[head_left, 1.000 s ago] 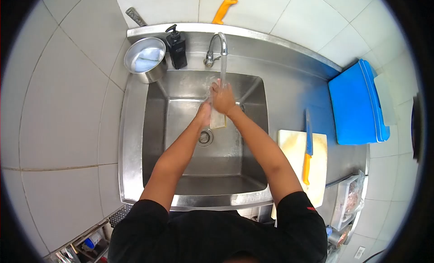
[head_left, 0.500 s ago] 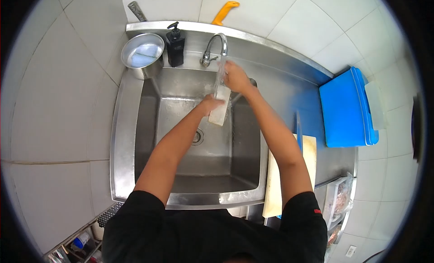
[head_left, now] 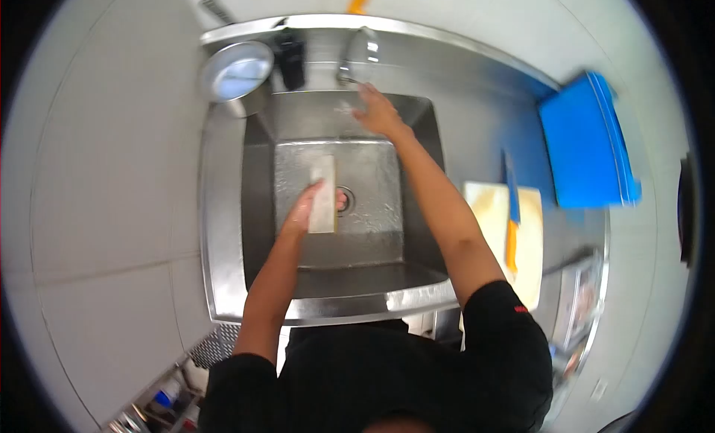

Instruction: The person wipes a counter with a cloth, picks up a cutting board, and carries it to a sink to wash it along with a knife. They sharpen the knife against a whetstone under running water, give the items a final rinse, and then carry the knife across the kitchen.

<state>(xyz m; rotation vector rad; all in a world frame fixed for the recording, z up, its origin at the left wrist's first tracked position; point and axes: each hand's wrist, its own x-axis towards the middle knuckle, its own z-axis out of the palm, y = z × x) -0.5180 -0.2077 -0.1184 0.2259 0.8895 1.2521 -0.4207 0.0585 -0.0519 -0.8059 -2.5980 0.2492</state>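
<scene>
My left hand is closed around a pale rectangular whetstone, holding it over the sink just left of the drain. The thumb lies on the stone's face, and fingertips show past its right edge. Up at the back of the sink, my right hand is near the lever of the faucet. Its thumb and fingers are apart with nothing between them. Blur hides whether a fingertip touches the lever.
A black pump bottle and a steel pot stand at the back left. To the right, an orange-handled knife lies on a cutting board. Beyond it is a blue box.
My left hand has brought the whetstone down and left, away from the faucet. My right hand has let go of the stone and is near the lever. The water stream no longer shows.
</scene>
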